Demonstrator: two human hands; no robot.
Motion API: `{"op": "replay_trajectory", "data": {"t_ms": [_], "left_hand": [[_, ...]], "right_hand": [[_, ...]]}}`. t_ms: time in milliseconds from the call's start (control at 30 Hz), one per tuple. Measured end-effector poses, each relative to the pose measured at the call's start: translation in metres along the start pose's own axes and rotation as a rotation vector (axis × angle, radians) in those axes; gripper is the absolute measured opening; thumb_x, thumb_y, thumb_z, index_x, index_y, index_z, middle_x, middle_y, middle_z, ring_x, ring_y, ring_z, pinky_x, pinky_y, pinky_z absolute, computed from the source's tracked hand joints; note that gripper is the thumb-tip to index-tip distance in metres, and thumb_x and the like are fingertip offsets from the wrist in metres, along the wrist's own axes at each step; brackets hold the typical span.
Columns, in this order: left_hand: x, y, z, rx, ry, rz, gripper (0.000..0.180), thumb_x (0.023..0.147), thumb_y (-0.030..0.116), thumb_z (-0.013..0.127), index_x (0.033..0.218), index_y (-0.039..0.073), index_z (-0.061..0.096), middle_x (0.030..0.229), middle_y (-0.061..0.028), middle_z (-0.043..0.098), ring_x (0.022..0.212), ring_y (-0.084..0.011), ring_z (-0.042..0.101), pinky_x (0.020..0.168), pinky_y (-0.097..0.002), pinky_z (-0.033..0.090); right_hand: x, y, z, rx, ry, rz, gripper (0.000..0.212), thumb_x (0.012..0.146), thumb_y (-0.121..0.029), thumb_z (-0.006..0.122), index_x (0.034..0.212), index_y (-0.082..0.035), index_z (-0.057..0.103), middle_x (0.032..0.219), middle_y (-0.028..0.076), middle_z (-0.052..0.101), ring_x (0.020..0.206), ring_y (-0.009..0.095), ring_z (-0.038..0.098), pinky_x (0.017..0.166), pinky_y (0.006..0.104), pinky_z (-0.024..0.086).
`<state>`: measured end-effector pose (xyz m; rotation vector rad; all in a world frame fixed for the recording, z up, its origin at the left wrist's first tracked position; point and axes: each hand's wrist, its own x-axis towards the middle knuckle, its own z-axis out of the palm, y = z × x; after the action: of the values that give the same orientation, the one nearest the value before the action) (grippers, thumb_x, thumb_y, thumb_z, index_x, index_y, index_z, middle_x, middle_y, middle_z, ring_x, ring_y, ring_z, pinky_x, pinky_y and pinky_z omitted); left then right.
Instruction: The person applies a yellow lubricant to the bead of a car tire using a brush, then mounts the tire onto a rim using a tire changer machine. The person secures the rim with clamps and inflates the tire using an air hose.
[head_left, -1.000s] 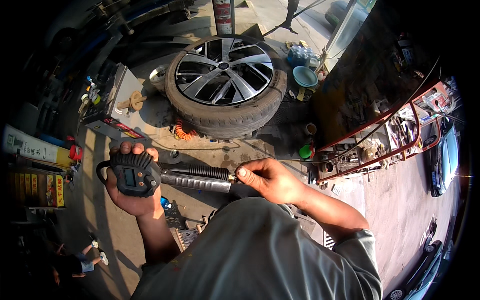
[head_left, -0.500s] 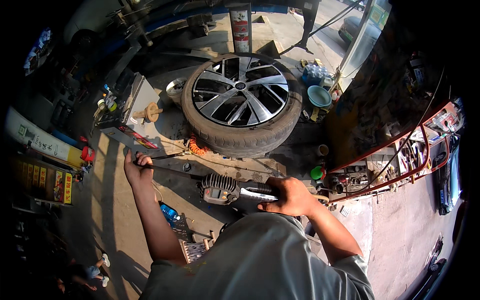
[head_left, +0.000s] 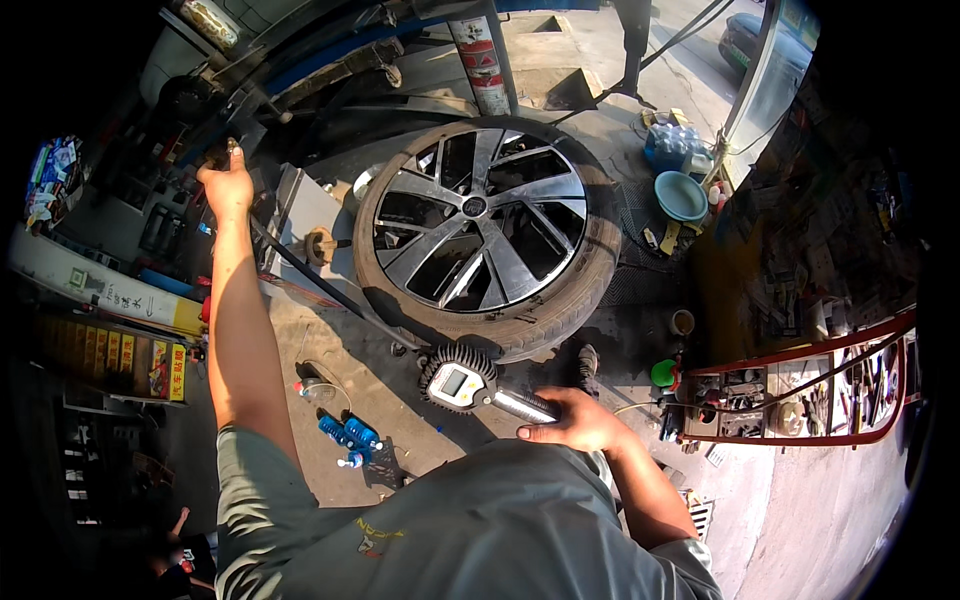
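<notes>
My right hand (head_left: 575, 420) is closed round the handle of a digital tire inflator (head_left: 460, 385), a black ribbed gauge with a small lit screen, held before my body. From its head a black hose (head_left: 310, 278) runs up and left, passing behind my left wrist. My left hand (head_left: 228, 188) is stretched far out to the left, its fingers curled and thumb up, with the hose's end part in it; a small fitting shows at the thumb. Beyond the inflator lies a wheel (head_left: 474, 207), a tire on a silver and black alloy rim, flat side up.
A grey box-shaped machine (head_left: 300, 205) with a brown cone stands left of the wheel. Several blue bottles (head_left: 350, 435) are on the floor below. At right is a red-framed tool tray (head_left: 790, 400); a light blue basin (head_left: 682, 196) and a striped post (head_left: 482, 65) stand farther back.
My left hand has swung outward and away to the upper left, drawing the hose with it. The inflator has turned so its screen faces up, and my view has shifted.
</notes>
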<state>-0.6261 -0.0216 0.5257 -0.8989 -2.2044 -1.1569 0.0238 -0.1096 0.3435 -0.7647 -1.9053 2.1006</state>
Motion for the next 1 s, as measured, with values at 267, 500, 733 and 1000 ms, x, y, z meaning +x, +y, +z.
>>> {"op": "replay_trajectory", "data": {"t_ms": [267, 500, 733, 1000], "left_hand": [[-0.115, 0.248, 0.219, 0.649, -1.324, 0.603, 0.029, 0.107, 0.028, 0.064, 0.130, 0.012, 0.069, 0.117, -0.0164, 0.076, 0.113, -0.0404, 0.070, 0.095, -0.0496, 0.054], [-0.178, 0.278, 0.372, 0.719, -1.436, 0.650, 0.047, 0.108, 0.048, 0.058, 0.135, 0.013, 0.070, 0.123, -0.0152, 0.077, 0.119, -0.0391, 0.071, 0.099, -0.0503, 0.055], [-0.177, 0.253, 0.428, 0.652, -1.406, 0.752, 0.037, 0.109, 0.042, 0.054, 0.123, 0.013, 0.071, 0.116, -0.0166, 0.076, 0.112, -0.0392, 0.071, 0.095, -0.0505, 0.057], [-0.178, 0.253, 0.440, 0.669, -1.336, 0.809, 0.027, 0.105, 0.035, 0.058, 0.111, 0.013, 0.072, 0.106, -0.0152, 0.077, 0.103, -0.0386, 0.073, 0.087, -0.0508, 0.059]], "right_hand": [[0.065, 0.037, -0.173, 0.043, -0.198, 0.087, 0.052, 0.089, -0.035, 0.090, 0.122, 0.000, 0.070, 0.098, 0.005, 0.068, 0.092, 0.014, 0.059, 0.085, 0.0321, 0.049], [0.107, 0.074, -0.252, 0.116, -0.240, 0.166, 0.055, 0.090, -0.031, 0.090, 0.128, 0.002, 0.068, 0.099, 0.003, 0.066, 0.093, 0.013, 0.058, 0.085, 0.0303, 0.049], [0.123, 0.091, -0.300, 0.163, -0.233, 0.156, 0.059, 0.090, -0.040, 0.089, 0.124, 0.002, 0.068, 0.095, 0.007, 0.070, 0.091, 0.015, 0.064, 0.083, 0.0322, 0.052], [0.140, 0.083, -0.335, 0.176, -0.262, 0.295, 0.058, 0.089, -0.033, 0.090, 0.130, 0.002, 0.067, 0.104, 0.006, 0.068, 0.099, 0.015, 0.062, 0.093, 0.0323, 0.051]]}}
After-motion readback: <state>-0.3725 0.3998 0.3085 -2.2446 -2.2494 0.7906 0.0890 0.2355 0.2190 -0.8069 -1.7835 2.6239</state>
